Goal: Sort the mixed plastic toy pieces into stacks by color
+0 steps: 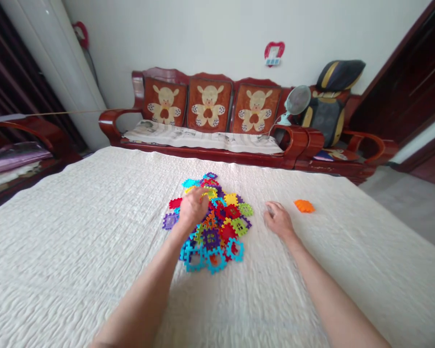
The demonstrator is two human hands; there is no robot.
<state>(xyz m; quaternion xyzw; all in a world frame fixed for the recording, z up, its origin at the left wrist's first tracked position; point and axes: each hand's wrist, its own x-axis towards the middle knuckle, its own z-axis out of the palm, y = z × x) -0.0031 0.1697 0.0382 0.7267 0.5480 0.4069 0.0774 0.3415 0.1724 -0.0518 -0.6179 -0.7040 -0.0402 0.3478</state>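
Note:
A pile of colourful interlocking plastic tiles (217,227) lies in the middle of a cream quilted cloth (76,241). My left hand (193,209) rests on the pile's left part, fingers curled down among the pieces; what they grip is hidden. My right hand (277,220) lies on the cloth just right of the pile, fingers loosely curled, with nothing visible in them. A separate small stack of orange tiles (304,206) sits on the cloth to the right of my right hand, apart from it.
Behind the cloth stands a red wooden sofa (210,121) with three bear cushions. A small fan (296,104) and a dark bag (329,101) sit at its right end. A wooden chair (21,145) is at the left, a dark door (413,72) at the right.

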